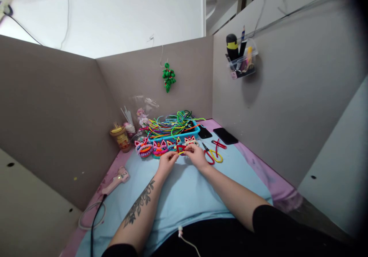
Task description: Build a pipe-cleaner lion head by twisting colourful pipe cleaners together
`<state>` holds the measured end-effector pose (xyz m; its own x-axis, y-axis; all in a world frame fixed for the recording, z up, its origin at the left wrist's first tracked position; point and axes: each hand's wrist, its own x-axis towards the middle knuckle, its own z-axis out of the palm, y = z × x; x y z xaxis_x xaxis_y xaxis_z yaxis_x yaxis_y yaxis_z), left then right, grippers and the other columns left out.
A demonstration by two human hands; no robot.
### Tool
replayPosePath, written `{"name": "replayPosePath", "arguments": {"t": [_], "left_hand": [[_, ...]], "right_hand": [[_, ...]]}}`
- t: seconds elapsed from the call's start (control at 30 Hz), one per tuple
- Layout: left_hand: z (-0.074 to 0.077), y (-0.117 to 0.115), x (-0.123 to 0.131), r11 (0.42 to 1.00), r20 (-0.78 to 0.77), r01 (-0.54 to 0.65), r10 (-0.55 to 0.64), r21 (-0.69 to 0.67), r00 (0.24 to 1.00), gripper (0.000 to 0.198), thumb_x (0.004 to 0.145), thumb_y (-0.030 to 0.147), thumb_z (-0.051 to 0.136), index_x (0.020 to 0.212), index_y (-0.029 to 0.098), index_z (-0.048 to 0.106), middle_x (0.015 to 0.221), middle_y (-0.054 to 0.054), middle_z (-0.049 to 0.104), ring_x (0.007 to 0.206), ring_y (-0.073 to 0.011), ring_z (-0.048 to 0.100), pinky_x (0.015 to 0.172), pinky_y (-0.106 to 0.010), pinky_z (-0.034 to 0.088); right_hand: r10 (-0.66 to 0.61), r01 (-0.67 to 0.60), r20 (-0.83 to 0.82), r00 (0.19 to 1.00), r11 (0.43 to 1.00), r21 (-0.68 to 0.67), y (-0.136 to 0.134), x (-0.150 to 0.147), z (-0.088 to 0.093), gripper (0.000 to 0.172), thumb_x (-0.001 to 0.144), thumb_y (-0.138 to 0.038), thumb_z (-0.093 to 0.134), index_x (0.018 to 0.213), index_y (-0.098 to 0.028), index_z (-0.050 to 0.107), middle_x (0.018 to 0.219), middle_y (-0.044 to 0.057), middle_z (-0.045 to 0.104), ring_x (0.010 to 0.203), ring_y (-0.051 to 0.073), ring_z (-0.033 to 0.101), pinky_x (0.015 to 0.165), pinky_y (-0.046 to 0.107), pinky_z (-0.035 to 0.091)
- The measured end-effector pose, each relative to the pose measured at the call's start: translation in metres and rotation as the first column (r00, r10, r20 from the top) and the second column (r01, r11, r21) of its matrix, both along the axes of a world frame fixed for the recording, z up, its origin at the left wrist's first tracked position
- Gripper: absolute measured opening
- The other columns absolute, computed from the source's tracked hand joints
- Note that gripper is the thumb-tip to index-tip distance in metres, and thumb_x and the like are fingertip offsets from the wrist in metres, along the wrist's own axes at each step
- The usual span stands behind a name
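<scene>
Between my two hands stretches a short yellow pipe cleaner point(181, 153). My left hand point(169, 160) pinches its left end with thumb and forefinger. At the other end, my right hand point(196, 155) is closed on it too. Just beyond the fingers stands a row of fuzzy, colourful animal heads with ears: a pink and orange one point(143, 148), a pink one point(160, 148) and a blue one point(172, 146), with another point(191, 140) partly behind my right hand. Scissors with red and yellow handles point(212, 156) lie right of my right hand.
A blue basket point(174, 136) of loose pipe cleaners stands at the back. Two dark phones point(225, 136) and red-handled pliers point(219, 144) lie right. At left are a pink glue gun point(116, 181) with its cord and a drink cup point(121, 138). Grey partitions point(184, 54) enclose the table.
</scene>
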<state>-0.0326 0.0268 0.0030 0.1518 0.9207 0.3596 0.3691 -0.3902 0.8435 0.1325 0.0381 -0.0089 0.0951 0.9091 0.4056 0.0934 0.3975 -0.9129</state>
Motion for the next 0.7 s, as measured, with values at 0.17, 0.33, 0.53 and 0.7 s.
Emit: {"name": "replayPosePath", "arguments": {"t": [0.17,0.33,0.53,0.7], "left_hand": [[0.003,0.0,-0.002,0.999,0.033,-0.051,0.05,0.005,0.998,0.027,0.072,0.038,0.059,0.079,0.013,0.065,0.052,0.002,0.052,0.05,-0.0103,0.045,0.049,-0.022,0.034],[0.01,-0.001,-0.004,0.997,0.049,-0.001,0.005,-0.08,0.999,0.029,0.071,0.039,0.061,0.079,0.012,0.067,0.06,-0.001,0.058,0.056,-0.0125,0.051,0.055,-0.023,0.038],[0.01,0.0,-0.007,0.978,0.057,0.122,-0.114,-0.166,0.992,0.03,0.071,0.042,0.062,0.075,0.013,0.066,0.058,0.0,0.057,0.055,-0.0112,0.049,0.054,-0.022,0.035],[0.01,-0.002,-0.006,0.977,0.057,0.114,-0.105,-0.18,0.993,0.031,0.071,0.044,0.06,0.071,0.013,0.062,0.055,0.003,0.052,0.052,-0.0094,0.043,0.051,-0.021,0.03]], "right_hand": [[0.085,-0.092,-0.119,0.989,0.994,-0.055,0.002,0.002,0.002,0.017,0.058,-0.026,0.07,0.063,-0.019,0.055,0.061,-0.002,0.057,0.06,0.015,0.055,0.059,0.028,0.045],[0.2,-0.236,-0.257,0.945,0.965,-0.118,0.004,0.004,0.0,0.024,0.054,-0.028,0.074,0.065,-0.019,0.055,0.062,-0.002,0.059,0.059,0.015,0.057,0.059,0.029,0.045],[0.284,-0.341,-0.335,0.898,0.932,-0.123,0.007,0.007,0.0,0.024,0.054,-0.025,0.073,0.067,-0.018,0.055,0.063,-0.003,0.059,0.059,0.013,0.056,0.06,0.027,0.045],[0.304,-0.312,-0.14,0.942,0.95,-0.033,0.002,0.007,0.005,0.015,0.063,-0.027,0.066,0.073,-0.018,0.059,0.069,-0.002,0.059,0.064,0.013,0.055,0.063,0.027,0.044]]}}
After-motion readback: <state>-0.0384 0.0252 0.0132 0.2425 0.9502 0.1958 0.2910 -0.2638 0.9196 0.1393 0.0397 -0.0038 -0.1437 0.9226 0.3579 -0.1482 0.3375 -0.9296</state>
